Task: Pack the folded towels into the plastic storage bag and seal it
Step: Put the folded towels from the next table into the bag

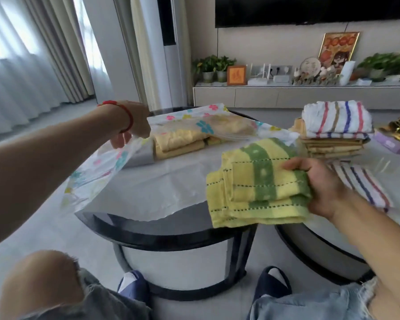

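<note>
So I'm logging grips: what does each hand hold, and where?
Left hand lifts the storage bag by its upper mouth flap; right hand grips the yellow-green towel at its right edge.

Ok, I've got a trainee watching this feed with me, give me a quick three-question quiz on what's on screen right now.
1. True or false: the right hand holds a folded yellow-and-green towel.
2. What does the left hand lift? A) the striped towel B) the flap of the flowered plastic storage bag C) the purple box
3. Fill in: the striped towel sits on top of a ____ of folded towels.

Key: 1 true; 2 B; 3 stack. Yellow towels already lie inside the bag.
</note>
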Demonstrator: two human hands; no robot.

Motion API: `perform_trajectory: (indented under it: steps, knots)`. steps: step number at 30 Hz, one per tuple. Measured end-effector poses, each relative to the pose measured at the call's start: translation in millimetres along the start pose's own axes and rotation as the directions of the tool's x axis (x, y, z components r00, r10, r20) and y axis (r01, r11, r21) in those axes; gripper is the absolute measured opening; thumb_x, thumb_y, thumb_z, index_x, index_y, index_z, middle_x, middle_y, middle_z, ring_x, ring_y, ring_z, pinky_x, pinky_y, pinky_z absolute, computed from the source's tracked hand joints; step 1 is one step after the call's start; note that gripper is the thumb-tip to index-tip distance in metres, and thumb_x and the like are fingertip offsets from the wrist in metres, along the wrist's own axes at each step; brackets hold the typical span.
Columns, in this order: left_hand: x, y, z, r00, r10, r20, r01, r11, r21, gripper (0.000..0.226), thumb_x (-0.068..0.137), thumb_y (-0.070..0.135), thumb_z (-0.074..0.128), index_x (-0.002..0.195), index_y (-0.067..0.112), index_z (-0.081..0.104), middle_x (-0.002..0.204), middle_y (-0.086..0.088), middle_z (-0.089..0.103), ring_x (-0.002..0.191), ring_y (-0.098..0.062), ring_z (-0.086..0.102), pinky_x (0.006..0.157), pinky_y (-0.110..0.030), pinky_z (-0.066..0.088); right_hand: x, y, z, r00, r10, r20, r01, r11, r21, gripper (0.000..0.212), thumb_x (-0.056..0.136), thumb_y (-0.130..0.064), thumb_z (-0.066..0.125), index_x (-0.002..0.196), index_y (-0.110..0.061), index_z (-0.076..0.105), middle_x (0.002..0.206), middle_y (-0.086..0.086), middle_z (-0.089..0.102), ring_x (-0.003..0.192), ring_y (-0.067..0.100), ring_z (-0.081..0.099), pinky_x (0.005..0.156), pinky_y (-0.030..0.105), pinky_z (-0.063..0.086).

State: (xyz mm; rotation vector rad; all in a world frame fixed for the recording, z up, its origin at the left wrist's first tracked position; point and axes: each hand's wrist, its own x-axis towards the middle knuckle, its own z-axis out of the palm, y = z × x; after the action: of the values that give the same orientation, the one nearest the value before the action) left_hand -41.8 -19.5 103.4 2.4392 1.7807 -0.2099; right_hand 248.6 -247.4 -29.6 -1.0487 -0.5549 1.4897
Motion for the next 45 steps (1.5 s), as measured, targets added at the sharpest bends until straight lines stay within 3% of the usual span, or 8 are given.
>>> perform_trajectory:
  steps: [6, 11, 17, 20, 24, 33, 36, 45]
  knots:
    - [-3, -18, -20, 0.918, 0.135, -0.372, -0.11, 0.99, 0.087, 0.023, 0.09, 0.014, 0.05, 0.07, 0.005, 0.057, 0.075, -0.014, 0.067, 0.047, -0.028, 0.067, 0.055, -0.037, 0.062, 111, 62, 127, 0.977, 0.068, 0.203, -0.114, 0.968, 0.224, 0.049, 0.097, -0.028, 0.049, 0.135, 0.0, 0.065, 0.132, 0.025, 0.068, 0.119, 0.042, 0.068, 0.095, 0.052, 0.057]
    - [7, -25, -29, 0.902, 0.161, -0.401, -0.143, 0.987, 0.076, 0.021, 0.085, 0.01, 0.047, 0.068, 0.007, 0.059, 0.057, -0.01, 0.066, 0.041, -0.024, 0.066, 0.056, -0.039, 0.063, 205, 85, 207, 0.991, -0.069, 0.114, -0.009, 0.819, 0.574, 0.049, 0.1, -0.024, 0.043, 0.141, -0.002, 0.057, 0.14, 0.025, 0.062, 0.129, 0.042, 0.058, 0.113, 0.058, 0.042]
    - [24, -34, -35, 0.888, 0.224, -0.403, -0.208, 0.975, 0.082, 0.018, 0.084, 0.011, 0.046, 0.069, 0.011, 0.054, 0.068, -0.01, 0.066, 0.041, -0.024, 0.064, 0.046, -0.033, 0.058, 284, 92, 307, 0.997, -0.062, -0.045, 0.076, 0.735, 0.674, 0.051, 0.093, -0.012, 0.04, 0.141, -0.007, 0.058, 0.12, 0.016, 0.068, 0.111, 0.033, 0.064, 0.092, 0.046, 0.055]
    - [31, -38, -39, 0.883, 0.234, -0.406, -0.227, 0.972, 0.067, 0.018, 0.084, 0.012, 0.046, 0.068, 0.011, 0.055, 0.065, -0.009, 0.067, 0.047, -0.026, 0.067, 0.056, -0.041, 0.063, 303, 105, 321, 0.998, 0.033, -0.049, -0.006, 0.88, 0.476, 0.036, 0.101, -0.02, 0.047, 0.134, -0.01, 0.059, 0.129, 0.018, 0.067, 0.121, 0.034, 0.063, 0.107, 0.049, 0.051]
    - [33, -41, -35, 0.885, 0.248, -0.393, -0.239, 0.968, 0.073, 0.02, 0.087, 0.016, 0.047, 0.07, 0.011, 0.057, 0.063, -0.006, 0.067, 0.044, -0.022, 0.068, 0.052, -0.038, 0.062, 310, 120, 309, 0.984, 0.113, -0.141, -0.119, 0.992, -0.037, 0.038, 0.093, -0.033, 0.067, 0.126, -0.013, 0.064, 0.128, 0.015, 0.069, 0.102, 0.031, 0.073, 0.082, 0.047, 0.064]
    - [20, -33, -24, 0.876, 0.261, -0.405, -0.234, 0.965, 0.117, 0.024, 0.087, 0.015, 0.053, 0.063, 0.013, 0.05, 0.059, -0.005, 0.056, 0.047, -0.02, 0.056, 0.05, -0.029, 0.052, 306, 108, 298, 0.993, 0.116, -0.02, -0.112, 0.984, 0.14, 0.027, 0.105, 0.006, 0.042, 0.124, 0.001, 0.061, 0.097, 0.014, 0.074, 0.06, 0.021, 0.074, 0.047, 0.029, 0.06]
    - [19, -25, -18, 0.858, 0.27, -0.436, -0.209, 0.961, 0.183, 0.029, 0.085, 0.02, 0.059, 0.061, 0.015, 0.044, 0.061, -0.003, 0.048, 0.049, -0.02, 0.048, 0.05, -0.025, 0.041, 286, 92, 272, 0.987, 0.137, 0.088, -0.124, 0.983, -0.138, 0.026, 0.105, 0.004, 0.042, 0.126, 0.007, 0.057, 0.116, 0.027, 0.071, 0.086, 0.033, 0.075, 0.076, 0.037, 0.064]
    - [16, 66, 22, 0.774, 0.418, -0.475, -0.31, 0.905, 0.291, 0.022, 0.085, 0.019, 0.059, 0.107, 0.016, 0.058, 0.103, -0.011, 0.063, 0.096, -0.036, 0.063, 0.065, -0.036, 0.038, 119, 40, 66, 0.996, -0.093, -0.006, 0.041, 0.494, -0.869, 0.019, 0.098, -0.019, 0.056, 0.108, -0.011, 0.071, 0.094, 0.008, 0.079, 0.085, 0.027, 0.078, 0.073, 0.034, 0.064]
